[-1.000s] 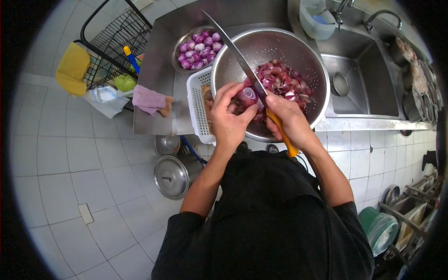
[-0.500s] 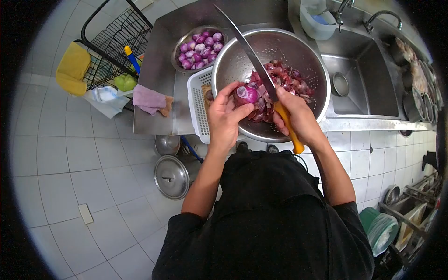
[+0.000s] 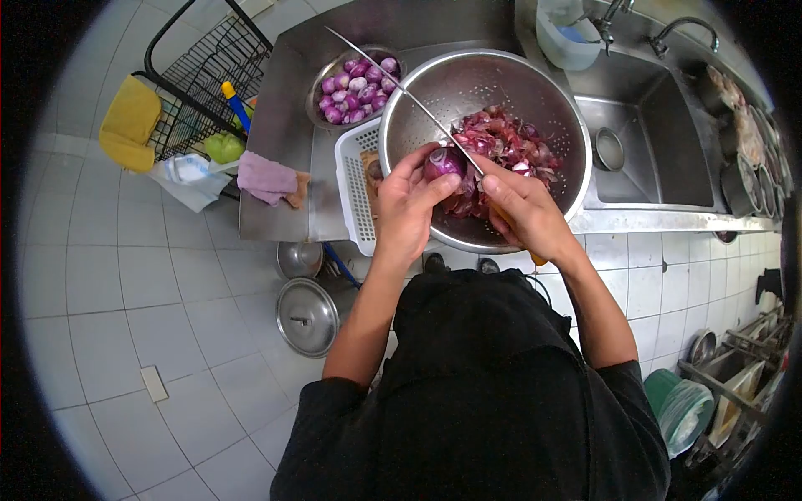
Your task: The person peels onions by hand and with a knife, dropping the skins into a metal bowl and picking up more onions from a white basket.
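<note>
My left hand grips a red onion between thumb and fingers, over the near left part of a large steel colander. Wrapped round the yellow handle of a long knife is my right hand. The blade points up and to the left, its edge turned so it looks thin, and its base lies right beside the onion. Below my hands, a heap of red onion skins fills the middle of the colander. Peeled purple onions sit in a steel bowl to the left.
A white plastic basket is partly under the colander's left side. To the right is a steel sink with a small round strainer in it. A pink cloth hangs at the counter's left edge, near a black wire rack.
The knife has rolled from blade-flat to edge-on, and its tip has swung left over the bowl. The onion has tilted slightly in my left hand.
</note>
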Motion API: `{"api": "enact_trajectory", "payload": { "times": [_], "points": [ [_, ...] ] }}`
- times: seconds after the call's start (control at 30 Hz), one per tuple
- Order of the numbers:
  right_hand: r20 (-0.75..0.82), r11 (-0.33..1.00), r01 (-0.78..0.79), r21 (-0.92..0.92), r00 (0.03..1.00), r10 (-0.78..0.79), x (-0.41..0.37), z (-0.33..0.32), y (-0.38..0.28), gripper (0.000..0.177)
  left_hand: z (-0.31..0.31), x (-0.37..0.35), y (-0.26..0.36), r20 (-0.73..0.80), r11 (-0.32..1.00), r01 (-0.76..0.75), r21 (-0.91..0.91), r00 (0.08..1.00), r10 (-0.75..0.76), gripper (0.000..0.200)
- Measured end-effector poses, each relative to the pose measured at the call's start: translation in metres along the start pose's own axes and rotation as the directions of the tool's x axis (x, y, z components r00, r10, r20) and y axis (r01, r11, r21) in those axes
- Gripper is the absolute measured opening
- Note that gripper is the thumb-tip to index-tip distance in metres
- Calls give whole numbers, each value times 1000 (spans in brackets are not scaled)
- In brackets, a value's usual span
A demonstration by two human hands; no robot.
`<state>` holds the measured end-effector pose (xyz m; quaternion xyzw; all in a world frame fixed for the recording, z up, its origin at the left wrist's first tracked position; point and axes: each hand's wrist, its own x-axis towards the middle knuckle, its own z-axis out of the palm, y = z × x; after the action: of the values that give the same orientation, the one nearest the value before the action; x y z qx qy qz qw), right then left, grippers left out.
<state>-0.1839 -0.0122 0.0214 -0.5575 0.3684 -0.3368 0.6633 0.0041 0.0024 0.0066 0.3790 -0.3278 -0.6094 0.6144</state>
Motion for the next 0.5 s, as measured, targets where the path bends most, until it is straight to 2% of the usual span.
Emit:
{"api": "enact_trajectory", "payload": {
  "times": [0.2, 0.3, 0.4, 0.5],
  "points": [
    [-8, 997, -63, 51, 998, 64, -1, -5, -11, 51, -4, 1, 0, 16, 998, 2, -70, 1000, -1, 54],
    [39, 995, -73, 62, 997, 70, -4, -6, -16, 53, -5, 3, 2, -10, 999, 33, -29, 999, -33, 52],
    [47, 993, -96, 66, 995, 93, -6, -6, -15, 55, -6, 3, 1, 43, 1000, 17, -2, 999, -17, 52],
    [52, 995, -92, 39, 995, 90, -5, -6, -12, 55, -1, 1, 9, 52, 992, 15, 129, 998, -22, 54]
  ]
}}
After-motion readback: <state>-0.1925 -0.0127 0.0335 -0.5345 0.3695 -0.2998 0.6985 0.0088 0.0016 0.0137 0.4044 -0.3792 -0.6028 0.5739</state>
